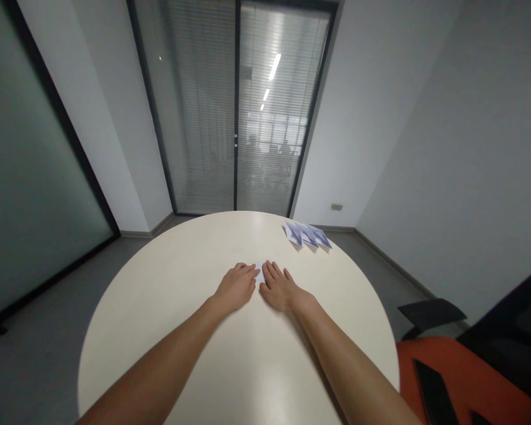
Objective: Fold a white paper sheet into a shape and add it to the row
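Note:
My left hand [235, 287] and my right hand [279, 288] lie side by side, palms down, near the middle of a round cream table [168, 307]. Between and under their fingertips sits a small white piece of paper [259, 274], mostly hidden; both hands press on it. Only a small sliver of the paper shows between the index fingers. At the table's far right edge lie three folded white paper shapes [307, 235] in a row, well beyond my hands.
An orange chair seat [460, 383] with a black armrest [429, 311] stands at the right of the table. Grey floor surrounds the table. Ahead is a glass door with blinds [236, 112]; grey walls close in left and right.

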Motion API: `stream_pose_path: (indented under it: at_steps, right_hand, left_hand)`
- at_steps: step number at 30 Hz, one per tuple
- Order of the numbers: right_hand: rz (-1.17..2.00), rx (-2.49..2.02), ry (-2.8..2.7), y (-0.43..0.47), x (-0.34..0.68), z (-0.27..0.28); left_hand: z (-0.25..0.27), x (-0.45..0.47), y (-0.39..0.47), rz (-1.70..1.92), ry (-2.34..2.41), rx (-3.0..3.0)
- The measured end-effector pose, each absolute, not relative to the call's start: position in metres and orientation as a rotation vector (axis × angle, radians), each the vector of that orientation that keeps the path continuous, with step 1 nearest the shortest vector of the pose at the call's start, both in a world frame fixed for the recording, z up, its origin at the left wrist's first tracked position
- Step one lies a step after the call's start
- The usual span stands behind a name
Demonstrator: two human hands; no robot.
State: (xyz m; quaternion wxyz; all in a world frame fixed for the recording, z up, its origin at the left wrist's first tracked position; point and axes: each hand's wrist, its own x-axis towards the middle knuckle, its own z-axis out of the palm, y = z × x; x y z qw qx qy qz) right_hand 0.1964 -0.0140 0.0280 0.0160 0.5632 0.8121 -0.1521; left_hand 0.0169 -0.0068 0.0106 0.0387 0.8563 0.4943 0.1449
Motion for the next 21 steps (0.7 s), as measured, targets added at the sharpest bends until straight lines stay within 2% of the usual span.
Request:
stream_pose_path:
  at_steps: [10, 21]
  right_hand:
    - [-0.515, 1.675, 2.498, -0.034, 0.196, 0.036]
    - [-0.581, 1.859, 2.348, -0.037, 0.195, 0.044]
  left_hand:
    - [0.013, 0.017, -0.008, 0.474, 1.504, 2.602]
    - [0.008, 0.015, -0.005, 0.434, 1.494, 2.646]
